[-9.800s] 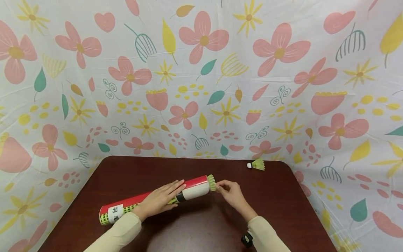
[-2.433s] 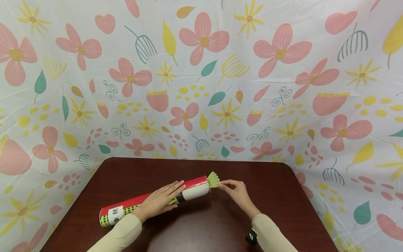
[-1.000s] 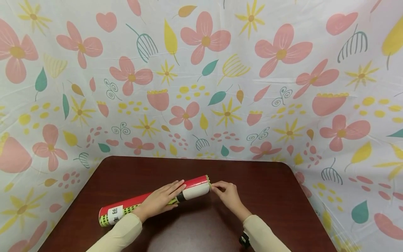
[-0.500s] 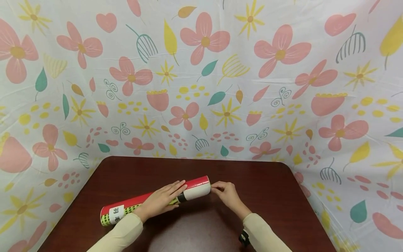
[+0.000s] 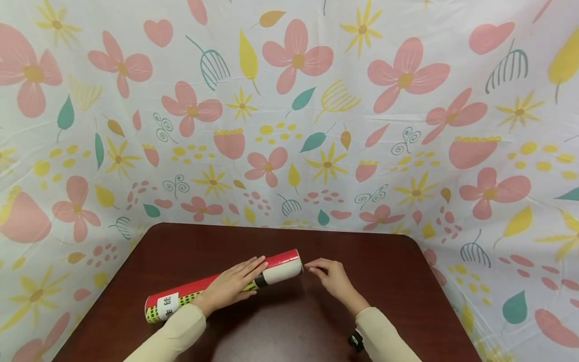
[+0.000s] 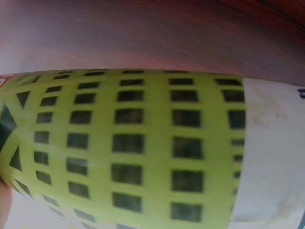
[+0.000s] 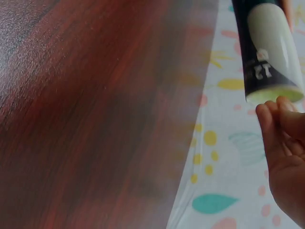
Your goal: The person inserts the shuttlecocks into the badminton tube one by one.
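A long shuttlecock tube (image 5: pixel 281 267), red and white with a yellow-green checked band, lies slantwise across the table. My left hand (image 5: pixel 229 286) grips it round the middle, fingers over the top and thumb on the near side. At its right-hand mouth is my right hand (image 5: pixel 333 280), thumb and fingertips close together, with nothing visible between them. In the right wrist view, the fingertips of this right hand (image 7: pixel 286 143) are by the pale green rim of the tube (image 7: pixel 274 43). No shuttlecock shows outside; the inside is hidden. The checked band fills the left wrist view.
The dark reddish-brown table (image 5: pixel 362 261) has rounded back corners. Behind it and at both sides hangs a white cloth (image 5: pixel 280 211) printed with flowers and leaves. A small black device (image 5: pixel 356 341) sits at my right wrist.
The shuttlecock at the back right is gone from the table. A shuttlecock's skirt stuck out of the mouth, then slid inside under my right hand, which is now slightly back from the rim.
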A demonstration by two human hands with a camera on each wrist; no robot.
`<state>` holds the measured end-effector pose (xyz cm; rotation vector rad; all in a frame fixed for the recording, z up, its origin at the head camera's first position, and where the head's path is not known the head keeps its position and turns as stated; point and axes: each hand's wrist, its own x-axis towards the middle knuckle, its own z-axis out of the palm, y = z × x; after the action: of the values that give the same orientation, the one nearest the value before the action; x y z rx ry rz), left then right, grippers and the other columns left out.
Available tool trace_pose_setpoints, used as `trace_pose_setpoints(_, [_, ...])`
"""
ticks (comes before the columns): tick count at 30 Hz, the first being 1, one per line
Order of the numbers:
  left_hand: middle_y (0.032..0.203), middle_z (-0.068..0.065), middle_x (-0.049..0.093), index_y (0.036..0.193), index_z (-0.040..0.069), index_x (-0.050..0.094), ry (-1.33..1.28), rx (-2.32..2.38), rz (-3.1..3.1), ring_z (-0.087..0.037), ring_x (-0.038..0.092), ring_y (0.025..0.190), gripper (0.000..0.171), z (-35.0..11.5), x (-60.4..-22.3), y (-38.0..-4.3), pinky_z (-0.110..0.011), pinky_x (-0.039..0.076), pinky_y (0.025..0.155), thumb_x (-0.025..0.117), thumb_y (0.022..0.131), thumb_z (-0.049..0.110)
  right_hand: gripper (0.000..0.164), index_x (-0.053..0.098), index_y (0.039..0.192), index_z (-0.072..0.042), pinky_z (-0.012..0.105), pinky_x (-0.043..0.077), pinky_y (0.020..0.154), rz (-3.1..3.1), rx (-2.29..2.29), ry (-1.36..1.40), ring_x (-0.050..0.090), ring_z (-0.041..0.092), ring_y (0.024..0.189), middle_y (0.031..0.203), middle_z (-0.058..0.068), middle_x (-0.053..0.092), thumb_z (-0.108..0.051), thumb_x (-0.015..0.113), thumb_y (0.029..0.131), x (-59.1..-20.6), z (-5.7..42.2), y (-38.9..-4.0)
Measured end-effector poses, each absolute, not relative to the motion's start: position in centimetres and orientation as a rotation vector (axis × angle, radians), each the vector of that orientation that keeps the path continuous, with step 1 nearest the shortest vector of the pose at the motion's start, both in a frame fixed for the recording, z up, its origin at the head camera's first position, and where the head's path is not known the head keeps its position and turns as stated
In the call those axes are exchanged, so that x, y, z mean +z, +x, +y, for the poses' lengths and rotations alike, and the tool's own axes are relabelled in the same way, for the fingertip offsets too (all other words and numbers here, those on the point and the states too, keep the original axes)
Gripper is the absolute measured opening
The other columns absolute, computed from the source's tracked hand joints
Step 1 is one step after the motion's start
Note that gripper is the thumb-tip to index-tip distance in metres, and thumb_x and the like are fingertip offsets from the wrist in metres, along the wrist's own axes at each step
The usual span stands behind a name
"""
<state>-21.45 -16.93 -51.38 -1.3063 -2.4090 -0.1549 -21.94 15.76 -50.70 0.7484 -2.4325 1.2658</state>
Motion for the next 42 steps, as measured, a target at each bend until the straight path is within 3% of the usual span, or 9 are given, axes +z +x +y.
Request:
trace_pose_setpoints(14, [0.152, -0.014, 0.035, 0.149, 0.006, 0.034, -1.164, -0.154, -2.433, -0.03, 0.044, 0.133, 0.089, -18.8, -51.5, -23.5, -0.042, 0.042, 0.103, 0.082, 0.077, 0.025, 0.025, 0.069, 0.112, -0.003, 0.028, 0.055, 0.072, -2.457, 1.323, 0.331, 0.068, 0.03, 0.091, 0.101, 0.014, 0.071, 0.004, 0.064, 0.088, -50.9, 21.8, -20.5])
trace_pose_setpoints(21, [0.151, -0.016, 0.037, 0.147, 0.004, 0.037, -1.118, -0.176, -2.474, -0.034, 0.045, 0.131, 0.086, -19.7, -52.2, -24.9, -0.046, 0.042, 0.102, 0.082, 0.077, 0.022, 0.027, 0.067, 0.115, 0.002, 0.034, 0.056, 0.076, -2.483, 1.319, 0.28, 0.067, 0.032, 0.093, 0.103, 0.018, 0.07, 0.005, 0.064, 0.088, -51.4, 22.6, -19.8])
trace_pose_setpoints(26, [0.152, -0.014, 0.034, 0.148, 0.004, 0.035, -1.081, -0.14, -2.54, -0.034, 0.043, 0.132, 0.085, -20.5, -53.2, -25.7, -0.045, 0.042, 0.103, 0.08, 0.079, 0.022, 0.029, 0.065, 0.118, 0.0, 0.038, 0.055, 0.081, -2.515, 1.319, 0.262, 0.066, 0.032, 0.096, 0.106, 0.017, 0.069, 0.004, 0.063, 0.089, -52.0, 22.9, -19.4])
trace_pose_setpoints(42, [0.149, -0.019, 0.038, 0.148, 0.002, 0.036, -1.012, -0.091, -2.639, -0.035, 0.045, 0.13, 0.084, -22.5, -55.4, -26.4, -0.045, 0.041, 0.103, 0.079, 0.08, 0.025, 0.027, 0.066, 0.114, 0.002, 0.028, 0.054, 0.075, -2.483, 1.262, 0.269, 0.067, 0.021, 0.09, 0.104, 0.015, 0.07, 0.006, 0.065, 0.087, -52.8, 22.8, -18.9])
